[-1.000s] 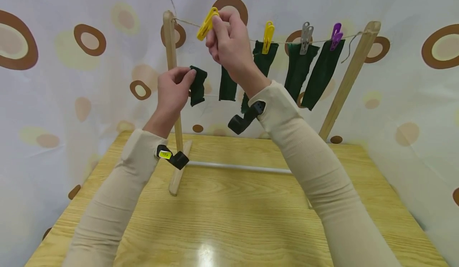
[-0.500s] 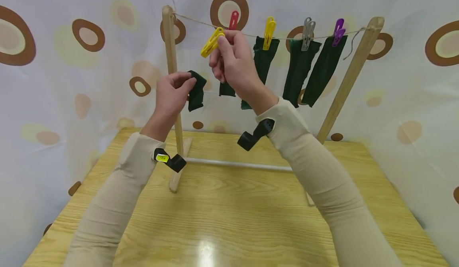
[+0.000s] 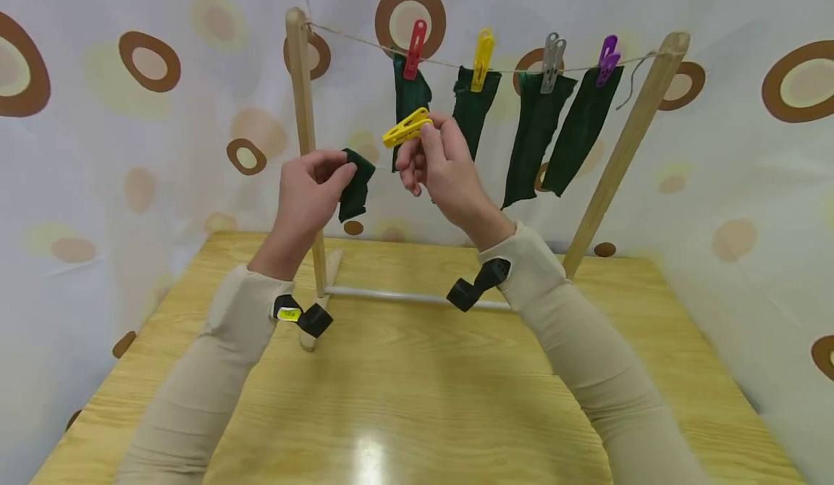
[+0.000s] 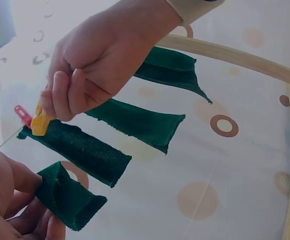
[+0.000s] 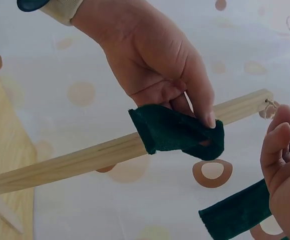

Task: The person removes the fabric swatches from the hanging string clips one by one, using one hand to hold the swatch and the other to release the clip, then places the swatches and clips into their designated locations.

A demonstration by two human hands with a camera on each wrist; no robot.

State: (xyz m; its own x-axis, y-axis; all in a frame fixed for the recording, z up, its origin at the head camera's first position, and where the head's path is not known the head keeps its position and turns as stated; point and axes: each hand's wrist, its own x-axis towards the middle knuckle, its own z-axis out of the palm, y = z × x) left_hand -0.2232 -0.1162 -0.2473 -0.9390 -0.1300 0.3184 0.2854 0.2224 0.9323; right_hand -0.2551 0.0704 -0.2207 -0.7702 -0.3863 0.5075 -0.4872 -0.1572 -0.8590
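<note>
My left hand pinches a small dark green cloth piece between thumb and fingers; its lower part hangs free, and the right wrist view shows it folded at the thumb. To the right and slightly higher, my right hand holds a yellow clothespin between thumb and forefinger, its tip turned left. Behind the hands a twine line carries several green cloth strips, clipped by a red clothespin, another yellow clothespin, a grey clothespin and a purple clothespin.
The line is tied between a left wooden post and a right wooden post. A white rod joins the posts low down, over the wooden table. A patterned backdrop stands behind.
My right hand has come down from the line with the yellow clothespin, uncovering the red clothespin and its strip. My left hand has lowered a little with the green cloth piece.
</note>
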